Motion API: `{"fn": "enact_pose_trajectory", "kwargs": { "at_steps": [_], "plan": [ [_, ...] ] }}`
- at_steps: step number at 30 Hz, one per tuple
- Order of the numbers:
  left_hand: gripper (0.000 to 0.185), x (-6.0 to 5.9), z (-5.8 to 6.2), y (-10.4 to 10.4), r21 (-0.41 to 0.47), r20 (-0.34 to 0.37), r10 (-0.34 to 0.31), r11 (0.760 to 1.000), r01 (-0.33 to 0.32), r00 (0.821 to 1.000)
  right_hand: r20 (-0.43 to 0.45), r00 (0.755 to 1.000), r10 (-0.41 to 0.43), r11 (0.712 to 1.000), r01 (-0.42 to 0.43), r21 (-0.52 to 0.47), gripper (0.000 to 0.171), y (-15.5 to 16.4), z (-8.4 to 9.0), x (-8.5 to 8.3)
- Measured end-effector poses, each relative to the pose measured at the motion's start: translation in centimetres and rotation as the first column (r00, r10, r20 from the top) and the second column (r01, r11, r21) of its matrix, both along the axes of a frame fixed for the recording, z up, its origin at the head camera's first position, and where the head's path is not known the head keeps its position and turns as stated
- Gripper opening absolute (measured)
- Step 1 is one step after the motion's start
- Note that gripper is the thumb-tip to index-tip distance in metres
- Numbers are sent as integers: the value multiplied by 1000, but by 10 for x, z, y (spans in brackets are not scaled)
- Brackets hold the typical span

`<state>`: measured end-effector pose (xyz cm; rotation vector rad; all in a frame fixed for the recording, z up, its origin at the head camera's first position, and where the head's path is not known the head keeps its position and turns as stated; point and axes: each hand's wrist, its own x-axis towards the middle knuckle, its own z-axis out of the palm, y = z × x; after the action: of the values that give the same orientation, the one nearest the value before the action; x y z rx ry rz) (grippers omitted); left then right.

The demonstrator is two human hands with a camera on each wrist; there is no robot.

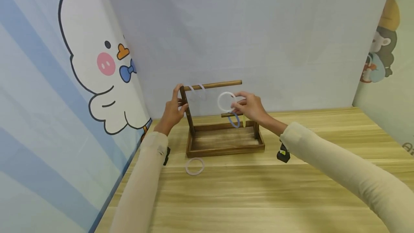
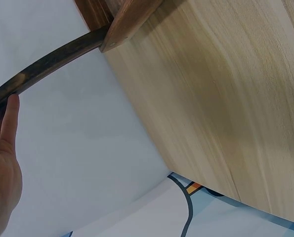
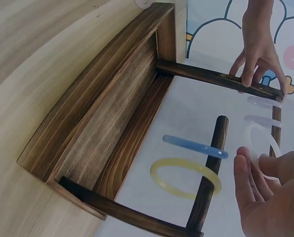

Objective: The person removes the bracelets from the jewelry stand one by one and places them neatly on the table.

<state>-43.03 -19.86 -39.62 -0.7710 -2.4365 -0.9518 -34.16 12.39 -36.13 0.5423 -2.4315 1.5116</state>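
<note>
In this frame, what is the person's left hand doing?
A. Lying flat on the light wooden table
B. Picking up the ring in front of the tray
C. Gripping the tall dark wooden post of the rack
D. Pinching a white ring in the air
C: the left hand has its fingers round the tall dark wooden post of the rack, while the right hand holds the white plastic ring.

Both arms reaching forward in long beige sleeves, wrists bare. Left hand [image 1: 173,110] raised at the far left, fingers [image 3: 248,74] curled round a dark wooden upright post [image 1: 188,111] — thumb to one side of it, palm turned inward. Right hand [image 1: 249,106] lifted to about the same height, fingertips [image 3: 245,165] and thumb pinching a thin white plastic ring [image 1: 225,101] — remaining fingers loosely bent, wrist angled in toward the left. Elbows low, forearms converging.
</note>
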Motion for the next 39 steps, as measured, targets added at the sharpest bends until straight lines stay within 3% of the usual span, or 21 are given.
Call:
{"fn": "enact_pose_trajectory", "kwargs": {
  "at_steps": [17,25,39],
  "plan": [
    [82,2,-4,-1,-8,-13,-3,1000,3,1000,18,996,92,992,-93,91,36,-28,-16,16],
    [82,0,1,2,-4,-15,0,1000,0,1000,122,984,131,991,-134,21,37,-36,-20,20],
    [82,2,2,2,7,4,-5,1000,5,1000,190,964,187,976,-205,79,38,-48,-48,26]
  ]
}}
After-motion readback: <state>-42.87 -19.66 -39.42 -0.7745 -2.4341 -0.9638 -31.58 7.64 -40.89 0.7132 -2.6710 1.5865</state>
